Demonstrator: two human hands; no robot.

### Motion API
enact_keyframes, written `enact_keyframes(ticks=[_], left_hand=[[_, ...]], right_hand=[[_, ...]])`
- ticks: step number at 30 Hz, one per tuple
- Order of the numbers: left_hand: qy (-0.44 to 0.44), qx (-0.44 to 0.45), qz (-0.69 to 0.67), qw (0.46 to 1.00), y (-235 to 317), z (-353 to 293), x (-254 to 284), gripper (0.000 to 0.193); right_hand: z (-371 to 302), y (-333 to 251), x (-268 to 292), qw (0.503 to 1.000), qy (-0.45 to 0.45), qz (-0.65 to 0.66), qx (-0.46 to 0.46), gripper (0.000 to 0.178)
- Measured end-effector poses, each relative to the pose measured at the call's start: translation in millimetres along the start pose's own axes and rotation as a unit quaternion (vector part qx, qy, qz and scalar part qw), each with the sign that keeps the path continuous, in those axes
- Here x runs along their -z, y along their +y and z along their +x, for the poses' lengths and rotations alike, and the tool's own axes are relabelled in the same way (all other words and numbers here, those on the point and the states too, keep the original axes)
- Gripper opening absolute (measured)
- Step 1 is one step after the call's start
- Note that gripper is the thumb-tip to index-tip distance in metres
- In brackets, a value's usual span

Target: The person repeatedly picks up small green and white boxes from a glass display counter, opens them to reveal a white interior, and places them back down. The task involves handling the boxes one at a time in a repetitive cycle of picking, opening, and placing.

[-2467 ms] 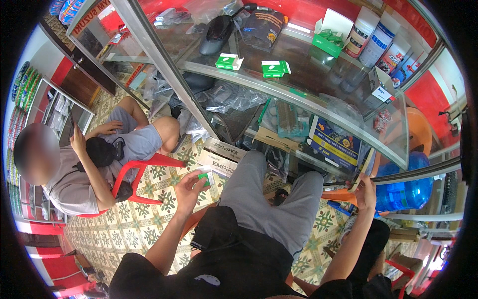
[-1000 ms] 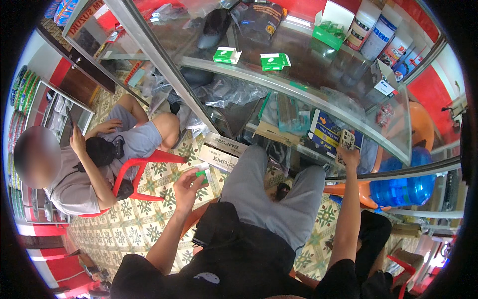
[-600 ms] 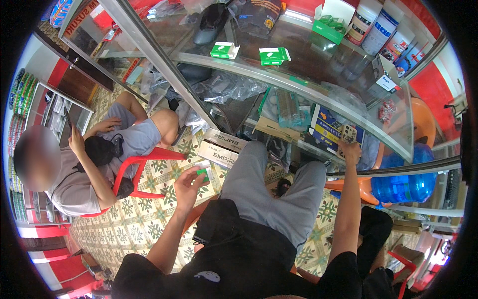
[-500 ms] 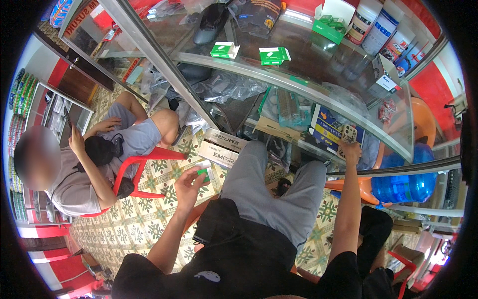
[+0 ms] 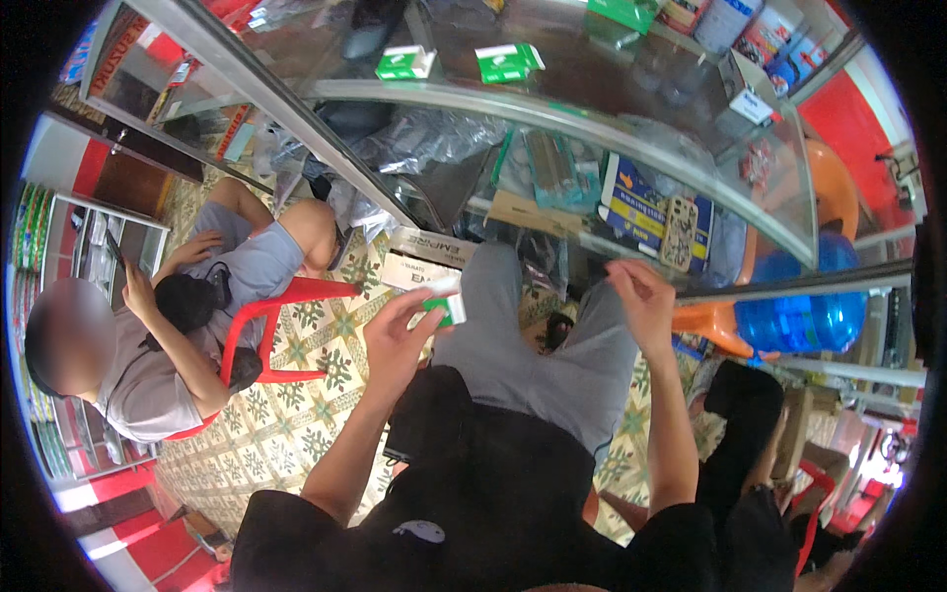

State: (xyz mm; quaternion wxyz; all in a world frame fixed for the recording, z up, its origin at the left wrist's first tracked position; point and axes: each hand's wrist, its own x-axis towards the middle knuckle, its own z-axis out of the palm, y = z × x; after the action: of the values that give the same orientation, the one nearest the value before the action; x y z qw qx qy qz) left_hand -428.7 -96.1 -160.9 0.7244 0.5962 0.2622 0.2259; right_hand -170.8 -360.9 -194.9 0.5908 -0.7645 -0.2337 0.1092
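In front of my lap, my left hand (image 5: pixel 397 335) pinches a small green and white box (image 5: pixel 449 305) between thumb and fingers. My right hand (image 5: pixel 646 304) is raised above my right knee, its fingers drawn together toward the thumb. Anything between those fingertips is too small to make out. Just beyond the right hand, a phone in a patterned case (image 5: pixel 679 234) lies on a blue and yellow package (image 5: pixel 631 210) inside the cabinet. Two more green and white boxes, a left one (image 5: pixel 402 63) and a right one (image 5: pixel 508 63), rest on the glass counter.
The counter's metal-framed edge (image 5: pixel 552 116) runs across ahead of me. A blue water jug (image 5: pixel 797 311) and an orange chair (image 5: pixel 712 326) stand right. Cardboard boxes (image 5: pixel 419 268) sit by my left knee. A seated person (image 5: pixel 158 370) on a red chair (image 5: pixel 296 291) holds a phone at left.
My right hand has left the patterned phone and drawn back toward my lap. The left hand has moved right and up with the small box. The view has shifted slightly.
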Motion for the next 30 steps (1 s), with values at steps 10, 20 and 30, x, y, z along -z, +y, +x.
enact_keyframes(ticks=[10,20,30], left_hand=[[-0.192,-0.168,-0.057,0.965,50,19,-93,0.035],[-0.212,-0.197,-0.075,0.954,53,16,-99,0.039],[-0.205,-0.176,-0.053,0.961,52,14,-100,0.042]], right_hand=[[-23,-143,-21,0.976,-0.017,0.031,0.215,0.028],[-35,-144,-24,0.963,0.019,-0.007,0.269,0.032],[-33,-140,-26,0.954,0.019,-0.054,0.295,0.032]])
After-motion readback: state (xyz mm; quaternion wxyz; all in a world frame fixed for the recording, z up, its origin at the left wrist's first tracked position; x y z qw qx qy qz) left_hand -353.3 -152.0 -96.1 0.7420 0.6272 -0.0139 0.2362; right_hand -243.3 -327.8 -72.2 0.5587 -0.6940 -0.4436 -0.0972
